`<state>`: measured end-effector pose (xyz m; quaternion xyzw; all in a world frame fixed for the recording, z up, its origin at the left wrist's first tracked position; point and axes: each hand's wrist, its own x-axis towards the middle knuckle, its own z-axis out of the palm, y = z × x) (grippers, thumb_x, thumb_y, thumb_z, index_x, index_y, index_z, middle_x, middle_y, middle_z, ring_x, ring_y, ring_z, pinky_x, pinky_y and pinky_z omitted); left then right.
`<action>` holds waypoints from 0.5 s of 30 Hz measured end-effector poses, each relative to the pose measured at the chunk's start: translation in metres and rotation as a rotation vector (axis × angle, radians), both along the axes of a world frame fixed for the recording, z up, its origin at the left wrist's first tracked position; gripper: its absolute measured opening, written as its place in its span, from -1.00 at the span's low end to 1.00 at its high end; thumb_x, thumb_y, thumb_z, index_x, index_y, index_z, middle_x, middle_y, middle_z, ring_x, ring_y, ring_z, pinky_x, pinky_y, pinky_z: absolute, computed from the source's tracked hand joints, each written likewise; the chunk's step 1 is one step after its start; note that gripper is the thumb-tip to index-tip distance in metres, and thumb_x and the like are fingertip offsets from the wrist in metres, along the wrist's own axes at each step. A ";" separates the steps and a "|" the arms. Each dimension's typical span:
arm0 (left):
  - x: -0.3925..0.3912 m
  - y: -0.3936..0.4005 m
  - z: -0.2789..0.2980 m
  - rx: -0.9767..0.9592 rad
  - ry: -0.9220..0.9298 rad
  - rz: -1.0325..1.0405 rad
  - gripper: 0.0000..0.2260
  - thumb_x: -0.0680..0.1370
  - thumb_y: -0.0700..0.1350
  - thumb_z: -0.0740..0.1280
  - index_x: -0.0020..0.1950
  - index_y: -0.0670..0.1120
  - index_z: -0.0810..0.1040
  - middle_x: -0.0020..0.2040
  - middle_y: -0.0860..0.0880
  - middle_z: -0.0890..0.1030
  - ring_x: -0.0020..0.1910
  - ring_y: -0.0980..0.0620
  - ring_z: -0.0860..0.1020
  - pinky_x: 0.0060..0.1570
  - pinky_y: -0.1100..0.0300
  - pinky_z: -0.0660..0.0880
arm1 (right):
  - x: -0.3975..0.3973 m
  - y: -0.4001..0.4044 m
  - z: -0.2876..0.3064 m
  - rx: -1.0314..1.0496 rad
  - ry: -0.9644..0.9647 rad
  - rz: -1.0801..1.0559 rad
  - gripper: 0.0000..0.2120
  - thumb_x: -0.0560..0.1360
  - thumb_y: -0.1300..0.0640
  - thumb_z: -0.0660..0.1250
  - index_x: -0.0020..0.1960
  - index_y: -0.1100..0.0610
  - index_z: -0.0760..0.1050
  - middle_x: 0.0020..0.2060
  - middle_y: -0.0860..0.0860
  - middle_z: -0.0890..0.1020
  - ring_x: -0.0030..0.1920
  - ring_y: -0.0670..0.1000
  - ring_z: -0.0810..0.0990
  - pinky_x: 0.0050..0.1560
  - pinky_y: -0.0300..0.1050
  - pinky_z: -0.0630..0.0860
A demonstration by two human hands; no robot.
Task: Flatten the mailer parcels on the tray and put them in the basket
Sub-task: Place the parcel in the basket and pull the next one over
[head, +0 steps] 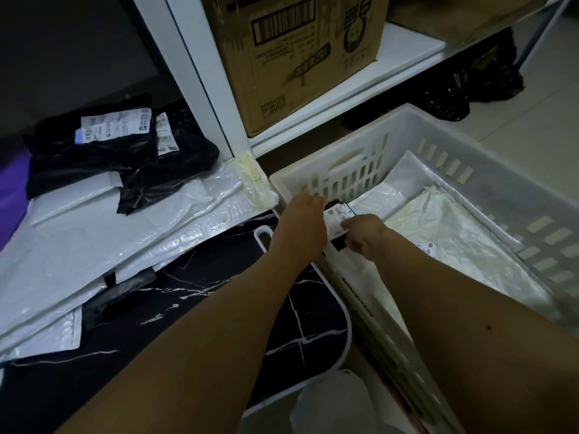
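Dim room; white shelving [200, 73] holding cardboard box [300, 57]; pale tiled floor [539, 126].

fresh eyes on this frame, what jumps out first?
Both hands, left hand and right hand, meet at the near-left corner of the white basket, holding a small black parcel with a white label. To the left, white mailers lie spread over the black marbled tray, with two black parcels stacked at the back. A cardboard box sits on the shelf above.
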<state>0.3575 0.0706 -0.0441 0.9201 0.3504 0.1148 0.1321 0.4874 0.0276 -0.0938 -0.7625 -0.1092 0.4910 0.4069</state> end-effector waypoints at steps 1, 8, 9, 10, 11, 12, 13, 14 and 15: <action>-0.002 -0.003 0.003 -0.019 0.001 0.007 -0.73 0.55 -0.25 0.25 0.25 -0.18 0.49 0.18 -0.12 0.50 0.18 -0.03 0.45 0.22 0.20 0.38 | 0.004 -0.002 0.003 0.011 -0.014 -0.010 -0.61 0.56 0.39 0.17 0.38 0.33 0.38 0.06 0.15 0.46 -0.24 -0.01 0.44 -0.30 -0.25 0.39; -0.024 -0.026 0.044 -0.150 -0.017 0.058 -0.73 0.58 -0.22 0.21 0.26 -0.16 0.49 0.21 -0.13 0.54 0.18 -0.07 0.52 0.17 0.07 0.50 | -0.002 -0.010 0.058 0.141 0.044 -0.175 -0.88 0.55 0.36 0.24 -0.06 0.18 0.49 -0.21 0.12 0.54 -0.33 -0.02 0.47 -0.37 -0.24 0.49; -0.028 -0.030 0.051 -0.158 -0.028 0.068 -0.73 0.58 -0.23 0.20 0.27 -0.16 0.48 0.21 -0.13 0.54 0.18 -0.08 0.52 0.17 0.04 0.51 | -0.006 -0.011 0.066 0.178 0.058 -0.183 -0.87 0.55 0.36 0.23 -0.03 0.17 0.48 -0.24 0.10 0.54 -0.34 -0.03 0.47 -0.38 -0.25 0.50; -0.033 -0.033 0.058 -0.168 -0.033 0.077 -0.71 0.58 -0.23 0.19 0.29 -0.15 0.47 0.22 -0.14 0.53 0.18 -0.09 0.52 0.18 0.02 0.51 | -0.010 -0.012 0.074 0.199 0.075 -0.183 -0.86 0.55 0.36 0.23 0.01 0.17 0.49 -0.23 0.08 0.56 -0.33 -0.04 0.48 -0.34 -0.26 0.52; -0.039 -0.037 0.065 -0.170 -0.038 0.078 -0.70 0.59 -0.23 0.18 0.31 -0.15 0.46 0.24 -0.14 0.52 0.19 -0.09 0.52 0.19 0.02 0.50 | -0.016 -0.014 0.083 0.218 0.088 -0.179 -0.86 0.55 0.36 0.22 0.02 0.18 0.49 -0.22 0.08 0.57 -0.32 -0.05 0.50 -0.29 -0.24 0.53; -0.045 -0.040 0.073 -0.169 -0.040 0.077 -0.70 0.60 -0.22 0.17 0.33 -0.14 0.45 0.25 -0.14 0.52 0.21 -0.09 0.51 0.21 0.03 0.48 | -0.023 -0.016 0.093 0.223 0.084 -0.158 -0.87 0.55 0.35 0.22 0.02 0.18 0.49 -0.22 0.08 0.58 -0.32 -0.05 0.51 -0.27 -0.23 0.54; -0.049 -0.042 0.078 -0.166 -0.038 0.070 -0.69 0.61 -0.22 0.16 0.35 -0.14 0.43 0.28 -0.13 0.50 0.23 -0.09 0.49 0.24 0.07 0.45 | -0.027 -0.015 0.099 0.221 0.078 -0.136 -0.90 0.56 0.33 0.22 0.00 0.19 0.48 -0.23 0.09 0.58 -0.33 -0.06 0.52 -0.30 -0.23 0.54; -0.052 -0.044 0.082 -0.166 -0.028 0.070 -0.68 0.61 -0.22 0.15 0.37 -0.12 0.41 0.30 -0.13 0.49 0.25 -0.08 0.47 0.25 0.09 0.41 | -0.031 -0.015 0.105 0.204 0.067 -0.101 -0.92 0.56 0.31 0.23 -0.02 0.19 0.49 -0.23 0.10 0.58 -0.34 -0.07 0.53 -0.37 -0.26 0.54; -0.061 -0.045 0.090 -0.154 -0.036 0.077 -0.66 0.61 -0.22 0.15 0.39 -0.11 0.40 0.32 -0.12 0.47 0.27 -0.08 0.46 0.26 0.11 0.37 | -0.039 -0.014 0.116 0.196 0.042 -0.062 -0.93 0.57 0.30 0.23 -0.05 0.20 0.49 -0.23 0.11 0.58 -0.34 -0.06 0.54 -0.42 -0.26 0.51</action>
